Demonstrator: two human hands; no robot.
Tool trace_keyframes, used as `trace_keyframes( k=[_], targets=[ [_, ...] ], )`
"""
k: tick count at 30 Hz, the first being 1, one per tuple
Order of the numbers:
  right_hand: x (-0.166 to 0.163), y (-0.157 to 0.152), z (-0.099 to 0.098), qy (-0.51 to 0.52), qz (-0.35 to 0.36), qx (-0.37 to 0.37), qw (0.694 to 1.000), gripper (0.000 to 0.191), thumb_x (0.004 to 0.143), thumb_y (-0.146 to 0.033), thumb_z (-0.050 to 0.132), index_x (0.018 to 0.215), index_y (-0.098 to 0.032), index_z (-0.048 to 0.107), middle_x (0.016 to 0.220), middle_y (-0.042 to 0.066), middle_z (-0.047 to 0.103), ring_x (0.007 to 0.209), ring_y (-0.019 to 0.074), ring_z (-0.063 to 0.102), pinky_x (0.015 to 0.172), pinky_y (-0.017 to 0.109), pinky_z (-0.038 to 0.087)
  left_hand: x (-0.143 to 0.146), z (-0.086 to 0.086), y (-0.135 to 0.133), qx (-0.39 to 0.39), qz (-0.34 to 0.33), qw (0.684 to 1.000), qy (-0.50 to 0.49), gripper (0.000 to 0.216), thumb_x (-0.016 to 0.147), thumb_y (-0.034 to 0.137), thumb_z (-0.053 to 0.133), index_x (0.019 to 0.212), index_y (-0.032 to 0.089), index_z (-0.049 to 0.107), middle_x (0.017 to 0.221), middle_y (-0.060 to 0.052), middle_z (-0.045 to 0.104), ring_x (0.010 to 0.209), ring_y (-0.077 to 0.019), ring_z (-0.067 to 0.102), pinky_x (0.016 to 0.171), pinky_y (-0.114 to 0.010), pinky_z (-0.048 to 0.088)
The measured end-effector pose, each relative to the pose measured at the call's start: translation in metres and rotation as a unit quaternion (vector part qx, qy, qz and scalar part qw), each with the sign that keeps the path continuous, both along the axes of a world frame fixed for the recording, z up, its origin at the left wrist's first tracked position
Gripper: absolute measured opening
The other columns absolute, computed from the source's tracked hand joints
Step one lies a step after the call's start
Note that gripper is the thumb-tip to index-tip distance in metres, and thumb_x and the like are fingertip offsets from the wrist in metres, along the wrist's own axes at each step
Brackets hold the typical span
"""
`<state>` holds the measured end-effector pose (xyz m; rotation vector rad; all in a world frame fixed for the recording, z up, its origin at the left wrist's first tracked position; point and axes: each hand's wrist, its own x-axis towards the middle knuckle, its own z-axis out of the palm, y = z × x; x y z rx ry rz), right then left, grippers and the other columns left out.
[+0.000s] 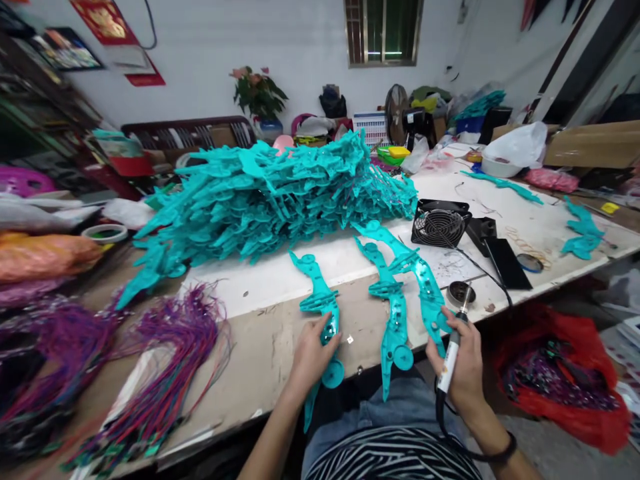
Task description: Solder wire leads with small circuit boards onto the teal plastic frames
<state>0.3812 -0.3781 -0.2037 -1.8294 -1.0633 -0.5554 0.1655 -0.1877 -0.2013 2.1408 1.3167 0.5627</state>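
My left hand point(316, 347) is closed on the lower half of a teal plastic part point(317, 283), long and bow-shaped with a round disc near its bottom end. In my right hand point(467, 360) is a soldering iron point(450, 363), its metal tip pointing up and away. The fingers of that hand also reach the lower end of another teal part point(425, 287); whether they grip it I cannot tell. Between my hands lies a third teal part point(390, 310), its lower end over the table's front edge. A small white square point(350, 340) sits beside my left hand.
A large heap of teal parts point(280, 200) covers the back of the table. Bundles of purple and red wires point(175, 347) lie at left. At right are a small black fan point(440, 227), a round tin point(461, 293) and a black flat slab point(509, 263). A red bag point(600, 373) stands below.
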Motion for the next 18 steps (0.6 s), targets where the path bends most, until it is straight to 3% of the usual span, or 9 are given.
trace_keyframes(
  k=[2,4,5,7,9,11,14,18],
  targets=[
    [0.004,-0.002,-0.006,0.002,-0.025,-0.027,0.999,0.039,0.085,-0.026,0.061,0.122,-0.019,0.051,0.125,0.014,0.059,0.123,0.0285,0.052,0.095,0.047,0.052,0.007,0.003,-0.011,0.107,0.027,0.993,0.038,0.046,0.083,0.032,0.061,0.125,0.012,0.066,0.119,-0.021,0.063,0.115,-0.0366,0.059,0.098,-0.054,0.048],
    [0.004,0.001,-0.014,0.004,-0.028,-0.047,0.998,0.041,0.085,-0.027,0.059,0.125,-0.020,0.051,0.127,0.014,0.057,0.123,0.0293,0.051,0.093,0.048,0.053,0.020,0.008,-0.029,0.203,0.007,0.978,0.042,0.049,0.085,0.033,0.063,0.129,0.013,0.063,0.138,-0.024,0.052,0.130,-0.0417,0.047,0.101,-0.059,0.044],
    [0.003,0.004,-0.018,0.004,-0.025,-0.053,0.998,0.041,0.086,-0.027,0.058,0.125,-0.021,0.051,0.127,0.014,0.056,0.123,0.0298,0.050,0.092,0.048,0.053,0.028,0.009,-0.040,0.237,-0.037,0.970,0.038,0.053,0.083,0.035,0.067,0.132,0.016,0.061,0.146,-0.023,0.044,0.137,-0.0434,0.040,0.104,-0.060,0.042],
    [0.001,0.011,-0.026,0.014,-0.018,-0.057,0.998,0.039,0.086,-0.029,0.057,0.124,-0.022,0.052,0.127,0.014,0.055,0.121,0.0305,0.051,0.090,0.049,0.054,0.045,0.008,-0.061,0.257,-0.197,0.945,0.038,0.065,0.076,0.040,0.075,0.136,0.022,0.058,0.156,-0.017,0.036,0.144,-0.0439,0.030,0.109,-0.062,0.038],
    [0.000,0.017,-0.032,0.034,-0.017,-0.057,0.998,0.039,0.086,-0.031,0.056,0.123,-0.022,0.052,0.124,0.014,0.055,0.118,0.0307,0.053,0.090,0.050,0.053,0.060,-0.001,-0.078,0.239,-0.302,0.921,0.057,0.067,0.075,0.040,0.076,0.136,0.022,0.057,0.156,-0.015,0.037,0.143,-0.0417,0.033,0.110,-0.061,0.039],
    [0.002,0.018,-0.036,0.055,-0.019,-0.060,0.997,0.039,0.086,-0.033,0.056,0.123,-0.021,0.052,0.123,0.014,0.056,0.115,0.0307,0.054,0.091,0.051,0.053,0.070,-0.014,-0.087,0.228,-0.301,0.922,0.079,0.063,0.079,0.031,0.069,0.138,0.013,0.055,0.155,-0.019,0.039,0.141,-0.0396,0.038,0.110,-0.057,0.042],
    [0.006,0.017,-0.039,0.064,-0.022,-0.068,0.995,0.041,0.086,-0.034,0.055,0.125,-0.020,0.052,0.123,0.016,0.056,0.115,0.0310,0.055,0.092,0.051,0.052,0.075,-0.029,-0.087,0.245,-0.226,0.938,0.093,0.060,0.081,0.019,0.059,0.138,0.003,0.051,0.155,-0.025,0.035,0.142,-0.0403,0.037,0.108,-0.054,0.045],
    [0.007,0.031,-0.044,0.028,-0.022,-0.062,0.997,0.041,0.089,-0.037,0.053,0.124,-0.017,0.053,0.121,0.018,0.057,0.115,0.0324,0.054,0.091,0.051,0.052,0.077,-0.028,-0.071,0.242,-0.186,0.947,0.101,0.056,0.082,0.020,0.057,0.135,0.003,0.054,0.154,-0.025,0.036,0.141,-0.0403,0.038,0.106,-0.056,0.046]
  ],
)
